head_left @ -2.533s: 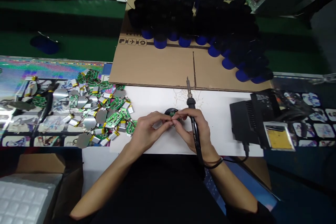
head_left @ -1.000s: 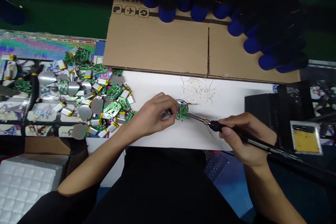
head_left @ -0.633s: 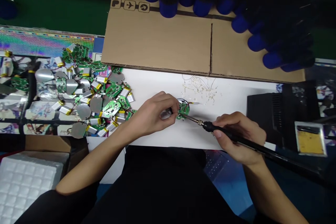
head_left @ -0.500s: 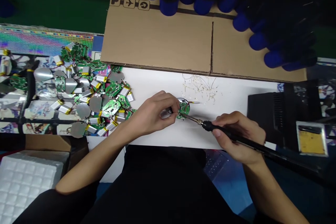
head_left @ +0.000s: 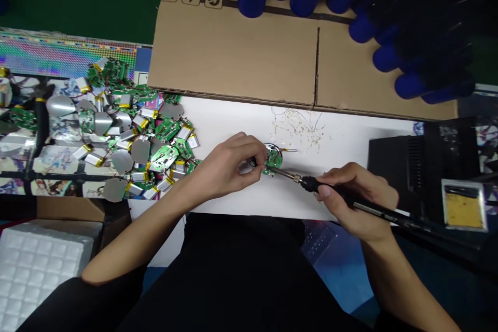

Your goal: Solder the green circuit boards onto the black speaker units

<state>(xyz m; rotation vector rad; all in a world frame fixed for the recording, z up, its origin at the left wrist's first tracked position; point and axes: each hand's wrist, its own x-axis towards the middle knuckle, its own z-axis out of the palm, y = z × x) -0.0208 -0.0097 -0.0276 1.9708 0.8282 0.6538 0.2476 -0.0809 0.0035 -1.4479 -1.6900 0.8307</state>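
A small green circuit board (head_left: 274, 162) with dark wires lies on the white work surface (head_left: 229, 124). At its left edge my left hand (head_left: 239, 163) is closed in a pinch, a bit of dark wire showing by the fingers. Whether the fingertips grip the wire or the board's edge I cannot make out. My right hand (head_left: 356, 199) is wrapped round the black handle of a soldering iron (head_left: 311, 183). The iron points left, its metal tip at the lower part of the board, close to my left fingertips.
Left of the board lies a heap of green circuit boards (head_left: 165, 158), silver battery cells and metal discs, with pliers (head_left: 42, 114) beyond. A cardboard box (head_left: 241, 57) stands behind, under blue cylinders (head_left: 251, 2). Wire scraps (head_left: 299, 127) lie behind the board. At right is a yellow sponge tray (head_left: 462, 210).
The soldering iron's handle and my right hand have shifted slightly to the right. My left hand keeps its pinch at the board, and the iron's tip stays on it.
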